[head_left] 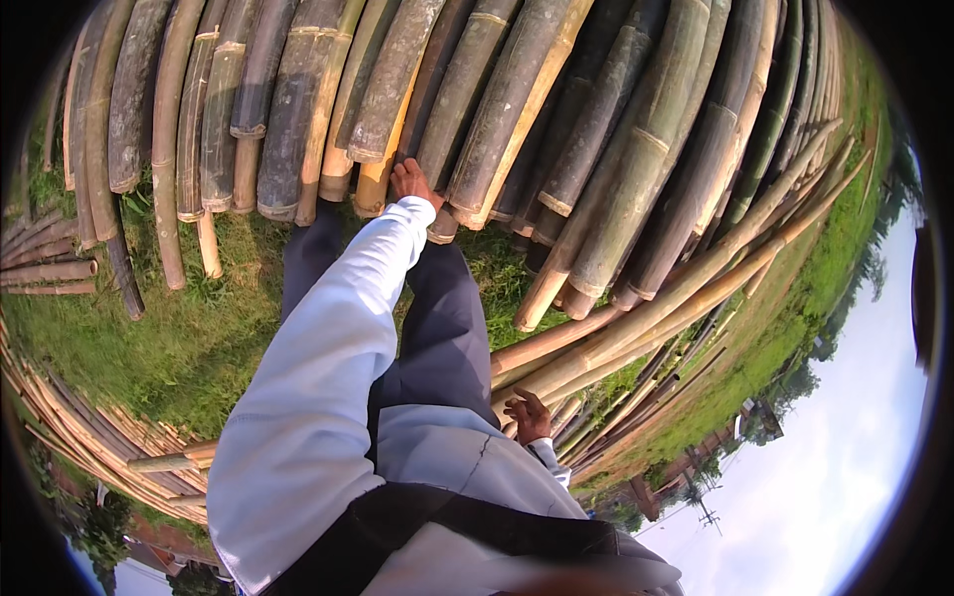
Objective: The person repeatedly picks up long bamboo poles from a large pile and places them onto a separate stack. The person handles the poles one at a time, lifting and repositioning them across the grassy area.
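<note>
The big stack of thick grey-green and tan bamboo poles [517,109] is filling the top of the head view, its cut ends pointing down toward the grass [169,338]; I am counting well over twenty ends there, too crowded for an exact figure. These poles are looking long, stiff and heavy, hard and smooth-skinned between the ringed nodes, so a hold just behind a cut end or at a node would likely slip least.

A second bundle of thinner yellow bamboo canes [676,288] is lying slantwise at the right, roughly a dozen showing.

The left hand [414,182], in a pale blue sleeve, is reaching onto a butt end in the stack, fingers resting on it; whether it is clasping I cannot tell. The right hand [528,415] is hanging loosely curled beside the canes, seemingly holding nothing.
</note>
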Demonstrator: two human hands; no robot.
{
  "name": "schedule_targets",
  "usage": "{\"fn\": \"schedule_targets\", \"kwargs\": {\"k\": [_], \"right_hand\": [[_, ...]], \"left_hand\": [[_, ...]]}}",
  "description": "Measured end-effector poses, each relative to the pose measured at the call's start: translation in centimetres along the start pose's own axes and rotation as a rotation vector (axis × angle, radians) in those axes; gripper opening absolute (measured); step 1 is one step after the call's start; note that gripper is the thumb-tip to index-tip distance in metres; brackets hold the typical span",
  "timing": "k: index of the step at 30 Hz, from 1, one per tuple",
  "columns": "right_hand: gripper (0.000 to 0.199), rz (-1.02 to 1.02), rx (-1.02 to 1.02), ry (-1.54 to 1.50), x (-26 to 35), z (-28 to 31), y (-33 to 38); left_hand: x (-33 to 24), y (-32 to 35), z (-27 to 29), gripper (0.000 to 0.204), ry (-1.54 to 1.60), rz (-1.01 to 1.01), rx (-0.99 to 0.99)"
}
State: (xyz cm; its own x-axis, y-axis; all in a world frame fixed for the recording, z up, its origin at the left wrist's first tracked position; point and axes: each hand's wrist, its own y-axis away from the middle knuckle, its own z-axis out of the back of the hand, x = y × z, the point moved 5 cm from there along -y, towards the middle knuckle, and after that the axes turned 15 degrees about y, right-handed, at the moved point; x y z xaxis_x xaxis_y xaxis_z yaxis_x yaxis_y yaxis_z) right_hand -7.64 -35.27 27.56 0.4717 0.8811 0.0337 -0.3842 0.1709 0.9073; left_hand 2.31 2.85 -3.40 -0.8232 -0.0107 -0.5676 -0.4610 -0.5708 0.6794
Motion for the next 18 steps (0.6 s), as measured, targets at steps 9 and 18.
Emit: {"fn": "schedule_targets", "kwargs": {"k": [9,18], "right_hand": [[0.034,0.003,-0.066,-0.049,1.0,-0.6,-0.9],[0.036,0.246,-0.039,-0.103,-1.5,0.6,-7.0]], "left_hand": [[-0.8,2.1,2.9,0.090,0.136,-0.093,0.048],[-3.4,7.3,14.7,0.073,0.717,-0.063,0.364]]}}
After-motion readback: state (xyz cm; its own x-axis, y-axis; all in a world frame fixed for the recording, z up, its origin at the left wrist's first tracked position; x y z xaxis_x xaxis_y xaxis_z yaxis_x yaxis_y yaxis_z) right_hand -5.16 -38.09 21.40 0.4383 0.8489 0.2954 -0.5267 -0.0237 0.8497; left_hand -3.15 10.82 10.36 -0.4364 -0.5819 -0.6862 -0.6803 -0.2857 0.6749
